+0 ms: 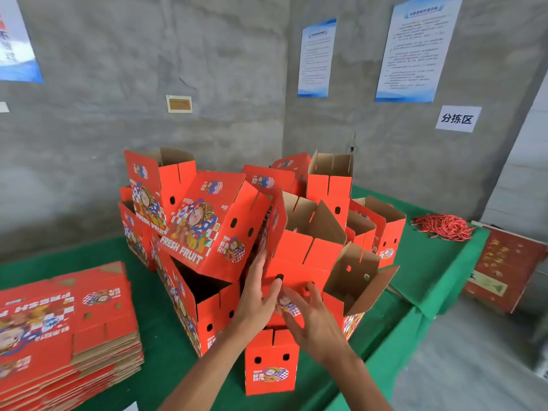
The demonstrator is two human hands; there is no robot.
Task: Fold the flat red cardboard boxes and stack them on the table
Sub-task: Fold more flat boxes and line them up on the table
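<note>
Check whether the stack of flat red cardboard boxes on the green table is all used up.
No, a thick stack of flat red cardboard boxes lies on the green table, left of the folded red boxes.

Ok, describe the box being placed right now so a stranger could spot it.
On the green table, find the heap of folded red boxes. The box being placed stands atop the front one, both hands touching it, brown flaps splayed open rightward.

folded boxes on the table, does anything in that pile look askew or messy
Yes. The folded box marked FRESH FRUIT leans tilted across the boxes under it instead of sitting square. The box both hands are touching has its top flaps splayed open. The flat stack at left lies fairly even.
</note>
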